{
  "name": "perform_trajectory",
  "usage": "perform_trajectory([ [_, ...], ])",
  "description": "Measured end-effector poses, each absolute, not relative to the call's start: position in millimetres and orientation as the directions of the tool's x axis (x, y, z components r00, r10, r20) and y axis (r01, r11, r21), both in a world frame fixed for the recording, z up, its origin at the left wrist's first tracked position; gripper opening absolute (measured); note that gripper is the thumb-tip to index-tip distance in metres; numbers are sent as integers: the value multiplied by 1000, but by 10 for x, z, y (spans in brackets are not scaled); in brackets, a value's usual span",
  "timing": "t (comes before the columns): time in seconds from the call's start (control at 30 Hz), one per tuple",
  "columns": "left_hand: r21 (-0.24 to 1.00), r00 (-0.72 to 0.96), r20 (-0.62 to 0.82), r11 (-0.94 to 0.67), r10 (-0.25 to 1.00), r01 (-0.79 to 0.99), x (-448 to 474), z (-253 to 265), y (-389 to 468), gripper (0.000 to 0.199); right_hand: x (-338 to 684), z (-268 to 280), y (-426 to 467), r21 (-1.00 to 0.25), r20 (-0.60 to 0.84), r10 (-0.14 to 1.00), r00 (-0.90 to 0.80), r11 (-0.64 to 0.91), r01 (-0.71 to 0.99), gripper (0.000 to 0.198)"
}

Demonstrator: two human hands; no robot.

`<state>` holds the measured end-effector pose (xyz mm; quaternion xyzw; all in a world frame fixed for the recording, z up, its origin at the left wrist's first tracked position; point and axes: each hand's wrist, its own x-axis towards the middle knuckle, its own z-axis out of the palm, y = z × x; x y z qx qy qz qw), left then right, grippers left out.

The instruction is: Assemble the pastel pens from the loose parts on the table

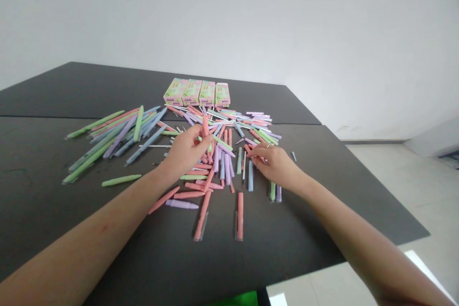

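Observation:
My left hand [188,148] is closed round a coral pen barrel [205,125] that stands upright between thumb and fingers, above the pile. To the right, my right hand [274,162] is low over the table, with thumb and fingertips pinched at a small coral pen part [246,148], partly hidden by the fingers. Between the hands lie loose purple pen barrels [227,167], blue ones and thin refills [244,168]. Two coral pen pieces with clear clips, a left one [202,217] and a right one [240,217], lie nearest me.
Four pink-green boxes [191,91] stand in a row behind the pile. Finished-looking pens [118,138] in green, blue and purple are heaped at the left, with one green pen [121,180] apart. The dark table [304,229] ends at the right and front edges.

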<state>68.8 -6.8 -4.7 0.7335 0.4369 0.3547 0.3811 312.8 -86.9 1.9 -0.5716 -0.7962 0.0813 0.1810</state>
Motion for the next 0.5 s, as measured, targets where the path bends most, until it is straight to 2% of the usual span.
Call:
perform_trajectory([
  [0.1, 875, 370, 200, -336, 907, 350, 692, -45, -112, 22, 3004, -32, -849, -316, 146, 934, -325, 355, 880, 20],
  [0.33, 865, 375, 188, -334, 908, 375, 684, -7, -192, 21, 2954, -98, -746, -279, 52, 951, -306, 308, 910, 22],
  [0.5, 898, 400, 157, -299, 903, 322, 674, -44, -194, 19, 2955, -55, -728, -234, 27, 936, -350, 347, 908, 23],
])
